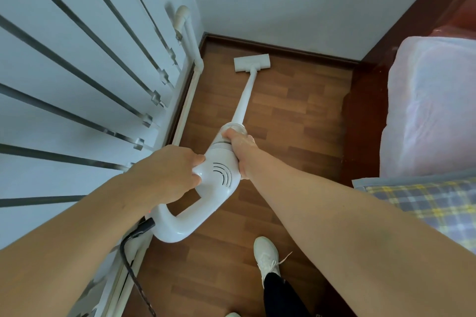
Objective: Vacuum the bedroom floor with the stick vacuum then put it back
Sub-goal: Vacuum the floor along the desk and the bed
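1 stick vacuum — white, corded

No readable text, labels, brands or numbers. The only marking is a set of curved slits on the stick vacuum body, centre of frame, and they are not lettering.
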The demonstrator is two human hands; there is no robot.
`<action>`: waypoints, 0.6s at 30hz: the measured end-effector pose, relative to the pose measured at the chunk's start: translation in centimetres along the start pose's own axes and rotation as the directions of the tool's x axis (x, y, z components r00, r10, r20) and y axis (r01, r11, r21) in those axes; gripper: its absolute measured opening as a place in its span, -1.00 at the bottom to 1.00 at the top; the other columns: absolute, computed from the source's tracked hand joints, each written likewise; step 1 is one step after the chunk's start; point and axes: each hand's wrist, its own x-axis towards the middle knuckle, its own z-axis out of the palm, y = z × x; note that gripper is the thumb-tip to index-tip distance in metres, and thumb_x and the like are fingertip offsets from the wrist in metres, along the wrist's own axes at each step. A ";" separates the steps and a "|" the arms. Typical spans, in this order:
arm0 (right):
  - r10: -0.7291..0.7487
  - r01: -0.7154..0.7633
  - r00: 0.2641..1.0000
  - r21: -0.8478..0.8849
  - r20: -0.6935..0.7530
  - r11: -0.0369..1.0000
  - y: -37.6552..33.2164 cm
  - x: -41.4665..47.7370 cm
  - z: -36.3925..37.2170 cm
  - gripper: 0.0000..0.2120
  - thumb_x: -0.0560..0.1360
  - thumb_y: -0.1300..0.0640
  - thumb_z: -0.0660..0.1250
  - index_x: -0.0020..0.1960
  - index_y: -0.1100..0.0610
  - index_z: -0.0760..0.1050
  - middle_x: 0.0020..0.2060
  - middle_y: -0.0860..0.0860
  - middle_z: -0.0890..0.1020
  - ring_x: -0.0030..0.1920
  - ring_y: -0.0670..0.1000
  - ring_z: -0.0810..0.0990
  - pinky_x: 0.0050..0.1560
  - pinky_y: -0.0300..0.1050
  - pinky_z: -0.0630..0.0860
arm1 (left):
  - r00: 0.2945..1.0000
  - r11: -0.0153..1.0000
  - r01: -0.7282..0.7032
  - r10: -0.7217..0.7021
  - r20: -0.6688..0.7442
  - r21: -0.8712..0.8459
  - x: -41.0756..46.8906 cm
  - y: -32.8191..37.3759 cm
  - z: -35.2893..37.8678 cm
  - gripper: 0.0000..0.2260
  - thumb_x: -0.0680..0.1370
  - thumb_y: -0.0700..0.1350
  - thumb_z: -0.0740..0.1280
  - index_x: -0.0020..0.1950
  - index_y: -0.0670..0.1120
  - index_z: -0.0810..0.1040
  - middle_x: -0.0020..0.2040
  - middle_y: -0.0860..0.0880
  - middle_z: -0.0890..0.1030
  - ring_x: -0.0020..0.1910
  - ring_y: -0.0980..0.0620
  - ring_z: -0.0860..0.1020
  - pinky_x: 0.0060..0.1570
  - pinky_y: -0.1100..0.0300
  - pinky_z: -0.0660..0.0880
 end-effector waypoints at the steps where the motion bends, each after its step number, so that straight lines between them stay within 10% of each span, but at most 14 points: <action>1: 0.001 -0.001 1.000 0.007 -0.005 1.000 0.0 -0.1 -0.3 -0.33 0.53 -0.10 0.43 0.56 -0.03 0.27 0.22 0.14 0.61 0.13 0.23 0.70 0.10 0.22 0.67 | 1.000 1.000 -0.012 0.012 -0.002 0.003 0.0 0.2 -0.1 -0.56 0.61 0.00 0.20 0.50 0.09 0.28 0.27 0.03 0.52 0.04 0.07 0.52 0.01 0.28 0.37; 13: 0.016 -0.004 0.996 0.143 -0.086 0.990 1.3 -1.0 -7.0 -0.44 0.53 -0.09 0.41 0.48 -0.01 0.37 0.26 0.13 0.64 -0.04 0.17 0.72 -0.23 0.00 0.63 | 0.985 0.985 -0.162 0.158 0.074 0.059 0.4 6.1 -0.8 -0.65 0.60 -0.03 0.18 0.38 0.01 0.44 0.22 0.00 0.54 0.12 0.01 0.54 0.03 0.18 0.48; 18: 0.023 -0.002 0.995 0.204 -0.098 0.979 1.8 -0.9 -9.5 -0.45 0.55 -0.09 0.41 0.49 0.01 0.40 0.26 0.17 0.66 0.16 0.23 0.73 0.16 0.24 0.67 | 0.975 0.976 -0.207 0.199 0.099 0.072 0.6 8.5 -1.1 -0.69 0.61 -0.07 0.18 0.34 0.00 0.47 0.12 0.00 0.57 0.01 0.03 0.55 -0.14 0.23 0.45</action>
